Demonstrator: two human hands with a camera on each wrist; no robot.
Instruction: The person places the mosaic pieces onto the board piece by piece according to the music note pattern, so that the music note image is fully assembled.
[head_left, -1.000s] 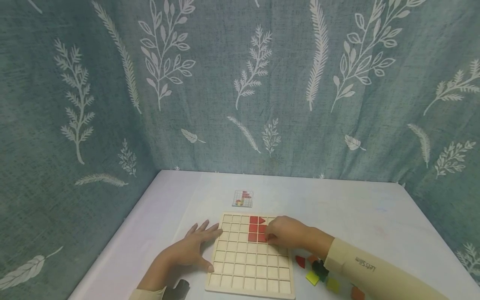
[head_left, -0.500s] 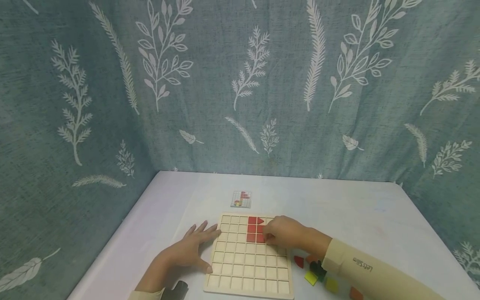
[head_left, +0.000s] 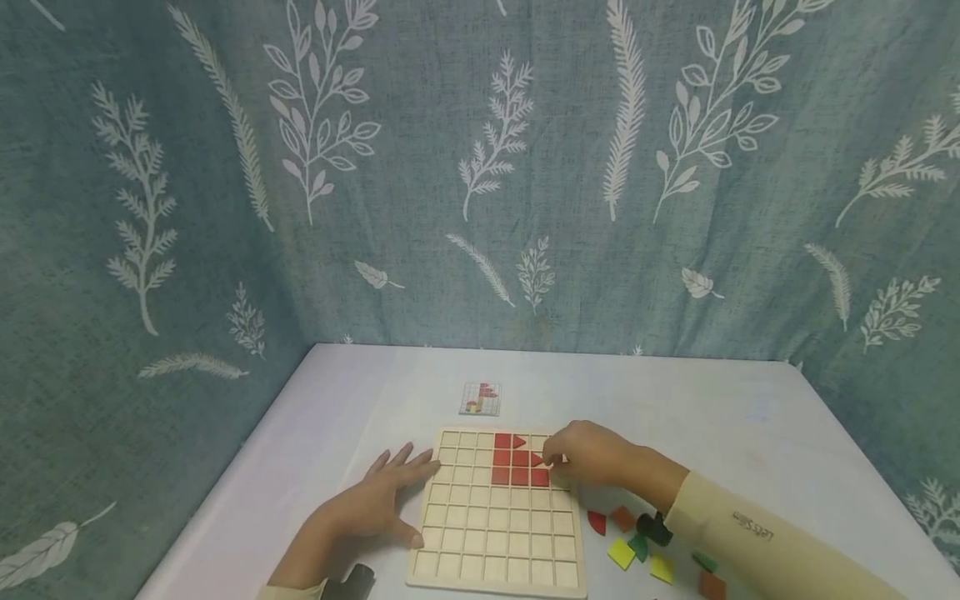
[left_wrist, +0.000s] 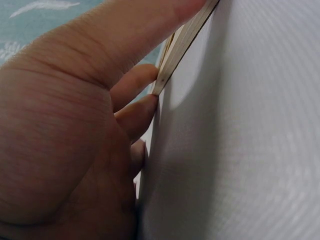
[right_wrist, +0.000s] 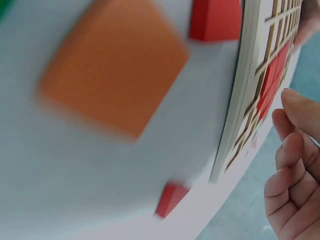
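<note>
A pale wooden grid board [head_left: 497, 543] lies on the white table. Red square tiles [head_left: 520, 477] and red triangles [head_left: 519, 442] sit in its upper middle cells. My left hand [head_left: 375, 502] is spread at the board's left side, its thumb and fingertips touching the edge, as the left wrist view also shows. By the board's upper right edge hovers my right hand [head_left: 588, 452], beside the red tiles. In the right wrist view its fingers [right_wrist: 290, 150] are loosely curled, thumb tip a little apart from the index finger, and nothing shows between them.
Loose pieces lie right of the board: a red quarter-circle [head_left: 597, 522], an orange square [head_left: 623, 519], yellow squares [head_left: 621, 554] and green pieces [head_left: 639, 547]. A small red block [right_wrist: 171, 199] shows in the right wrist view. A picture card [head_left: 480, 399] lies beyond the board.
My right hand has moved right, off the red tiles, uncovering a red square in the third row and a triangle in the second. The left hand stays at the board's edge.
</note>
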